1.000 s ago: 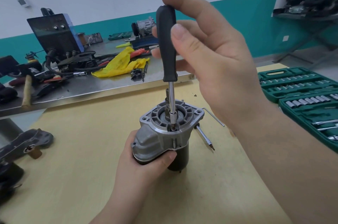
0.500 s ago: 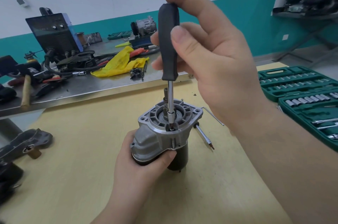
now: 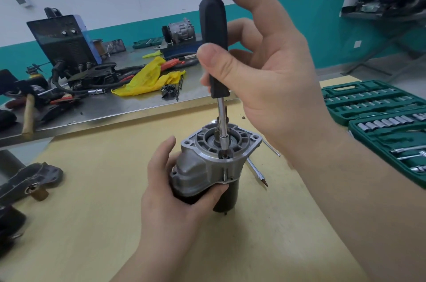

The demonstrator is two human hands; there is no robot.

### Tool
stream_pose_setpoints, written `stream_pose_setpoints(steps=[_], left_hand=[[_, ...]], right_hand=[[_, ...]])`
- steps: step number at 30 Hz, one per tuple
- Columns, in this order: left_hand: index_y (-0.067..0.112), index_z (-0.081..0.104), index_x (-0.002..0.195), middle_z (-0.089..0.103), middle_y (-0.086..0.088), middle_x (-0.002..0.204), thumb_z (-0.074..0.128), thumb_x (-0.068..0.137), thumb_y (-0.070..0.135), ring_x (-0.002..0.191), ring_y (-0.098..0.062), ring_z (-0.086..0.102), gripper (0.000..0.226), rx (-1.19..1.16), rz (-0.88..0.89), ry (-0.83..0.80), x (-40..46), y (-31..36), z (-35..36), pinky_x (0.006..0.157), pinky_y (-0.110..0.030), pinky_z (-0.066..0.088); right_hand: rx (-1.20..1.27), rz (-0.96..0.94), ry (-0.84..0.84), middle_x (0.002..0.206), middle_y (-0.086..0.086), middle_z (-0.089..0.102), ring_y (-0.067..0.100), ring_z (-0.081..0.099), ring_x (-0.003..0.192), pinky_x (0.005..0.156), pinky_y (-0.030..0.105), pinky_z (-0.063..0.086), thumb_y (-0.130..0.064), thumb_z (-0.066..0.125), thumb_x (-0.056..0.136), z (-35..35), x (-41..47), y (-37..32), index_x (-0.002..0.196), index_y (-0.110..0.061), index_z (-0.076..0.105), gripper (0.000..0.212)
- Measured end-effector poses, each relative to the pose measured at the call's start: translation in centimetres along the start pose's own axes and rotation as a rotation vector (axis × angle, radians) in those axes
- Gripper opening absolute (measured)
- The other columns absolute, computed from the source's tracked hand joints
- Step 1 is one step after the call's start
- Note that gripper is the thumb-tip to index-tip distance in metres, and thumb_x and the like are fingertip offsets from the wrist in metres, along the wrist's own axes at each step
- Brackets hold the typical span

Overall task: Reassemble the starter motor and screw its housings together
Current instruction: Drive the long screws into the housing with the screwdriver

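At the far left a dark metal casting [image 3: 27, 180] is seen lying on the wooden table [image 3: 92, 224]. Behind it, on a steel bench [image 3: 103, 108], a hammer [image 3: 27, 115], a dark welding machine [image 3: 64, 44] and a yellow rag [image 3: 147, 78] are laid out among cables and small tools.

Near the middle of the wooden table the starter motor [image 3: 207, 166] is stood upright, its silver housing uppermost and its black body below. It is gripped by the left hand [image 3: 170, 196], whose fingers are curled round the black body, with the thumb pressed against the front just under the silver housing.

A screwdriver [image 3: 215, 51] with a black handle is held almost upright over the motor, its shaft set into a hole at the front edge of the housing's top flange. The handle is pinched by the right hand [image 3: 265, 78] between the thumb and a finger behind it, while the index finger is raised clear above the handle top.

Just right of the motor a loose bit extension [image 3: 257, 172] lies on the table, and a thin rod [image 3: 272, 148] behind it. At the far right two open green socket cases [image 3: 380, 120] are set out on the table, filled with sockets.
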State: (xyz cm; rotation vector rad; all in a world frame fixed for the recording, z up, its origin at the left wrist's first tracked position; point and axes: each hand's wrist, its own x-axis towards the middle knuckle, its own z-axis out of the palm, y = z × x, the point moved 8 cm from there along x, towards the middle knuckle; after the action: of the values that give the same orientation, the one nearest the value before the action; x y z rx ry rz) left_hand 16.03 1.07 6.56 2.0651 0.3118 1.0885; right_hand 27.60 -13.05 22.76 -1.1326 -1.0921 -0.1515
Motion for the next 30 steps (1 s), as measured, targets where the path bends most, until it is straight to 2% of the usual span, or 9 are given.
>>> stream_pose_setpoints(steps=[2, 6, 8, 12, 16, 18, 21, 26, 30], left_hand=[[0.075, 0.031, 0.142, 0.057, 0.039, 0.136, 0.1, 0.056, 0.055, 0.116, 0.011, 0.063, 0.111, 0.054, 0.102, -0.008, 0.2, 0.6, 0.1, 0.089, -0.003, 0.048], [0.045, 0.05, 0.144, 0.051, 0.01, 0.14, 0.089, 0.073, 0.045, 0.126, 0.019, 0.048, 0.081, 0.193, 0.345, -0.041, 0.4, 1.9, 0.6, 0.095, -0.001, 0.041], [0.042, 0.056, 0.139, 0.048, 0.007, 0.14, 0.087, 0.074, 0.044, 0.123, 0.023, 0.045, 0.073, 0.202, 0.363, -0.059, 0.5, 1.9, 0.8, 0.092, -0.001, 0.043], [0.034, 0.061, 0.135, 0.049, 0.002, 0.14, 0.09, 0.071, 0.038, 0.122, 0.024, 0.046, 0.071, 0.205, 0.366, -0.063, 0.4, 1.9, 0.8, 0.089, -0.002, 0.045], [0.029, 0.06, 0.134, 0.047, 0.004, 0.155, 0.086, 0.075, 0.045, 0.131, 0.02, 0.045, 0.066, 0.243, 0.383, -0.043, 0.6, 2.6, 0.6, 0.098, -0.004, 0.043], [0.028, 0.058, 0.135, 0.046, 0.014, 0.16, 0.087, 0.077, 0.047, 0.138, 0.009, 0.049, 0.067, 0.26, 0.413, -0.049, 0.6, 2.9, 0.5, 0.105, -0.013, 0.047], [0.035, 0.054, 0.141, 0.053, 0.013, 0.153, 0.094, 0.079, 0.038, 0.136, -0.01, 0.059, 0.074, 0.28, 0.447, -0.081, 0.8, 3.1, 0.8, 0.103, -0.032, 0.053], [0.044, 0.052, 0.144, 0.053, 0.007, 0.148, 0.089, 0.086, 0.04, 0.128, -0.014, 0.061, 0.068, 0.306, 0.477, -0.099, 0.8, 3.4, 0.8, 0.097, -0.028, 0.054], [0.044, 0.051, 0.143, 0.055, 0.007, 0.149, 0.077, 0.085, 0.047, 0.132, -0.012, 0.059, 0.063, 0.302, 0.477, -0.103, 0.7, 3.4, 0.6, 0.1, -0.029, 0.054]], right_hand=[[-0.015, 0.0, 0.018, 0.093, 0.005, 0.064, 0.03, 0.071, 0.078, 0.077, 0.041, 0.064, -0.009, 0.069, 0.102, -0.3, 0.1, 0.1, 0.142, -0.019, 0.054, 0.044], [0.054, 0.055, 0.018, 0.107, 0.024, 0.069, 0.032, 0.076, 0.082, 0.081, 0.045, 0.065, -0.009, 0.051, 0.11, -1.1, 0.1, 0.6, 0.144, -0.016, 0.052, 0.035], [0.04, 0.07, 0.03, 0.108, 0.021, 0.071, 0.03, 0.077, 0.081, 0.081, 0.045, 0.065, -0.008, 0.05, 0.111, -1.6, 0.0, 0.8, 0.145, -0.015, 0.051, 0.035], [-0.067, 0.025, 0.092, 0.091, 0.003, 0.063, 0.022, 0.071, 0.07, 0.073, 0.038, 0.065, -0.009, 0.07, 0.102, -2.2, 0.0, 0.3, 0.137, -0.016, 0.053, 0.04], [-0.036, 0.044, 0.084, 0.098, 0.011, 0.069, 0.027, 0.074, 0.078, 0.077, 0.043, 0.066, -0.012, 0.065, 0.105, -2.3, 0.0, 0.6, 0.137, -0.018, 0.055, 0.034], [0.049, 0.08, 0.055, 0.113, 0.024, 0.069, 0.035, 0.076, 0.085, 0.079, 0.047, 0.066, -0.008, 0.052, 0.11, -2.2, 0.0, 0.7, 0.14, -0.015, 0.054, 0.031], [0.039, 0.079, 0.04, 0.113, 0.024, 0.07, 0.034, 0.077, 0.082, 0.079, 0.048, 0.067, -0.004, 0.052, 0.109, -2.2, 0.0, 0.5, 0.139, -0.015, 0.053, 0.032], [-0.032, 0.04, 0.126, 0.092, 0.003, 0.063, 0.027, 0.073, 0.07, 0.072, 0.04, 0.064, -0.007, 0.072, 0.1, -2.3, -0.1, 0.4, 0.129, -0.021, 0.054, 0.037], [0.04, 0.063, 0.082, 0.107, 0.02, 0.068, 0.034, 0.075, 0.081, 0.08, 0.052, 0.065, -0.008, 0.057, 0.108, -2.1, -0.2, 0.5, 0.134, -0.016, 0.054, 0.028]])
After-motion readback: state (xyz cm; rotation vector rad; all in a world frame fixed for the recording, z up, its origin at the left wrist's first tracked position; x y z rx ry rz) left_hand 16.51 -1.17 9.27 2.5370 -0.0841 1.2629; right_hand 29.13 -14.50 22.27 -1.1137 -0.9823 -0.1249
